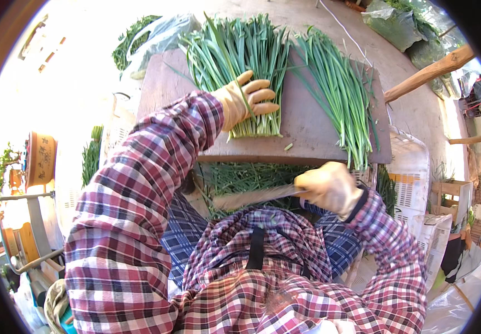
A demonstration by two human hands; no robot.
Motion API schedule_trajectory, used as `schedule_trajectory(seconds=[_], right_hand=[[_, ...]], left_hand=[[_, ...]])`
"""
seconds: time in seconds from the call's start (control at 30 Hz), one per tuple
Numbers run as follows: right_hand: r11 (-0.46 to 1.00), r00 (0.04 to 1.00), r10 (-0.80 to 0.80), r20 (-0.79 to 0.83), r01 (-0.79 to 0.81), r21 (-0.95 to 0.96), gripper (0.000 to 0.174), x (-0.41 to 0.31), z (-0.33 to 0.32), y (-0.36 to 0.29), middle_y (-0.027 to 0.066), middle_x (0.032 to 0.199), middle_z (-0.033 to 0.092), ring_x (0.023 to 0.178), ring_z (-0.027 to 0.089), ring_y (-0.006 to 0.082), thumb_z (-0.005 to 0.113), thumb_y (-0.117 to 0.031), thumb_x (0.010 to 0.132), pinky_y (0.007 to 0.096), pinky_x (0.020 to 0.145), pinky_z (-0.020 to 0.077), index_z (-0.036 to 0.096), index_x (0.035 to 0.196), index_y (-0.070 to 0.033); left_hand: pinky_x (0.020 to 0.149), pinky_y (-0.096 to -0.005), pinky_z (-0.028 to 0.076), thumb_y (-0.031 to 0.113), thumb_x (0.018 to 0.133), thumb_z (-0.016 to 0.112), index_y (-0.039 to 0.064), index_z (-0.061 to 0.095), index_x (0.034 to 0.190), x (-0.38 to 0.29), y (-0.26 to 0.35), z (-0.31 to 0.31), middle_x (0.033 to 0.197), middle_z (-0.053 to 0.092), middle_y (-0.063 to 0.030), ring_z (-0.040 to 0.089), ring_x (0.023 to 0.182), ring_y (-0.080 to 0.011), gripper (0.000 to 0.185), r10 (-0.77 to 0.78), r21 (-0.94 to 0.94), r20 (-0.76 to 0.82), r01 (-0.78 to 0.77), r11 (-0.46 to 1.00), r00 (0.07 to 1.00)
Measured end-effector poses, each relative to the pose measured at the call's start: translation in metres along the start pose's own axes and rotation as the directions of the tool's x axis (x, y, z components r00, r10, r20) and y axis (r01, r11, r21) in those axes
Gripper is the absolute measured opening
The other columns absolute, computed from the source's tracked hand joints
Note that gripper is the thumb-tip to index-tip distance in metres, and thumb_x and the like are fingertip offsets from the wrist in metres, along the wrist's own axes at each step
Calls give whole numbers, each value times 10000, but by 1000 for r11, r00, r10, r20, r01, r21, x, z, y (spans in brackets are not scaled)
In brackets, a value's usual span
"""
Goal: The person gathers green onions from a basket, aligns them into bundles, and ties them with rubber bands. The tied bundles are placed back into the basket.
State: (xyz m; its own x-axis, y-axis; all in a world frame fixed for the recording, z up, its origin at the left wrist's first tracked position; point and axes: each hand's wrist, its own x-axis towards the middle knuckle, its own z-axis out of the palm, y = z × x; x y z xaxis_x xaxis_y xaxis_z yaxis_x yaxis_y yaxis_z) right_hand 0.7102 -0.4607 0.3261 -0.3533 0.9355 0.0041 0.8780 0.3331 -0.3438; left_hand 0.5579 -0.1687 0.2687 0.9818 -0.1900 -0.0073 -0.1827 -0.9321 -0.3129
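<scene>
My left hand [249, 100], in a pale yellow rubber glove, lies flat with fingers spread on a thick bundle of garlic chives [240, 46]. One long leaf crosses over the glove. The bundle's pale stem ends form a fairly even line near the front of a brown wooden board [307, 137]. At the right of the board rests a looser bunch of chives [340, 92], its stems reaching past the front edge. Below that edge, my gloved right hand [330, 188] grips a knife [257, 197] whose blurred blade points left above my lap.
Loose green leaves [249, 179] fill the space under the board's front edge. White plastic crates [409, 175] stand at the right. A wooden pole [432, 73] slants in beside the board. Behind its left corner sits a clear plastic bag [161, 39] with greens.
</scene>
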Motion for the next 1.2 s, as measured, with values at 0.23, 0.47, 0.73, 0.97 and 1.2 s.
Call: schedule_trajectory(seconds=[0.23,0.47,0.73,0.97,1.2], right_hand=[[565,610,664,-433,-788,-245,546,-26,-59,65,117,1068,672,841,704,306,658,-214,937,428,733,571,519,1464,-254],[414,494,826,-273,-859,-302,488,-15,-57,74,120,1132,643,967,694,315,665,-319,930,455,819,566,568,1404,-252],[488,652,752,-96,-454,746,944,52,-44,81,258,1366,601,1256,598,370,721,-595,890,434,1032,491,384,1525,16],[397,614,784,-89,-386,833,904,147,7,62,228,1408,573,1330,532,333,817,-473,856,435,1107,435,383,1498,-6],[433,795,584,163,-475,766,1262,86,-2,52,353,1512,409,1443,399,419,714,-751,789,456,1168,375,222,1543,134]], left_hand=[[1248,-598,120,271,951,431,311,235,1603,-6,11,-23,1695,208,-39,171,1571,-310,682,-145,25,62,144,989,987],[1255,-514,195,65,753,752,93,199,1616,-58,73,-41,1629,288,-199,273,1518,-355,1025,-846,-353,91,811,466,525],[1099,-393,444,394,911,779,-69,381,1509,-76,41,-17,1462,529,-242,547,1322,-303,855,-800,-844,525,56,-534,291],[940,-379,543,253,868,836,-11,486,1375,8,37,-50,1213,667,-130,659,1097,-240,670,-732,-779,591,6,-627,339],[998,-449,492,616,846,761,20,481,1470,-121,5,-74,1371,589,-145,570,1247,-276,907,-303,-686,697,482,-545,650]])
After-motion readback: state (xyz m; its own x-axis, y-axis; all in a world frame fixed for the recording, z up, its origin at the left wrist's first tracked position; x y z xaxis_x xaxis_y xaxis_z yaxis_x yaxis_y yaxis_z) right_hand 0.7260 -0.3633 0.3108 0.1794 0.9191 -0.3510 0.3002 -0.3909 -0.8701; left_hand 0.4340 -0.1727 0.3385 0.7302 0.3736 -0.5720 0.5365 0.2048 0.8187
